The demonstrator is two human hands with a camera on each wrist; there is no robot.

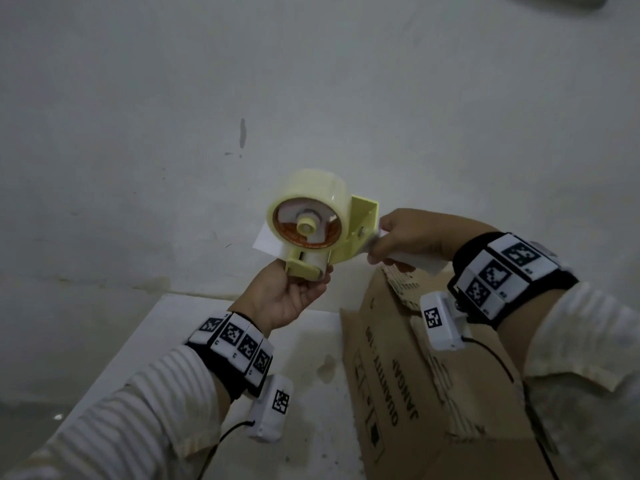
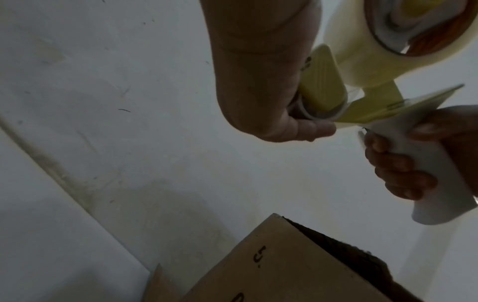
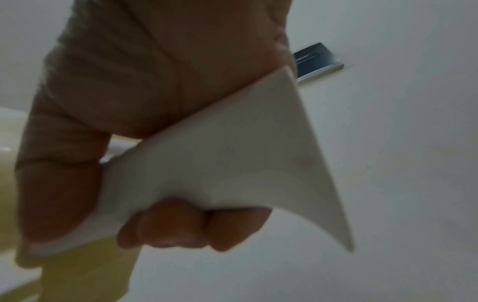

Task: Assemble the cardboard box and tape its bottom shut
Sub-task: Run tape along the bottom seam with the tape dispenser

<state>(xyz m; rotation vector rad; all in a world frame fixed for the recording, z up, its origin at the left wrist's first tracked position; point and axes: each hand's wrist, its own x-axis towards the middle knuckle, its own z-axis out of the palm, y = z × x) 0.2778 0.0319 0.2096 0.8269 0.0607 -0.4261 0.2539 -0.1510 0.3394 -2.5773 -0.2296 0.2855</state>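
While your right hand (image 1: 401, 233) wraps its fingers (image 2: 395, 165) around the white handle (image 1: 415, 259) of the pale yellow plastic tape dispenser (image 1: 349, 237), you hold the tool up in the air, above the far end of the brown cardboard box (image 1: 408, 386). Your left hand (image 1: 287, 296) sits just left of and below it, palm up, with thumb and fingertips pinched on the dispenser's front roller end (image 2: 323, 98), under the roll of clear packing tape (image 1: 308, 202) mounted on its hub. That box lies on its side at the near right, on the white floor (image 1: 138, 341), printed panel facing up, its flaps at the far end open and unsealed, close beneath your right hand but not touching it. Behind your right hand, in the right wrist view, a dark flat rectangular object (image 3: 318, 61) lies on the pale surface.
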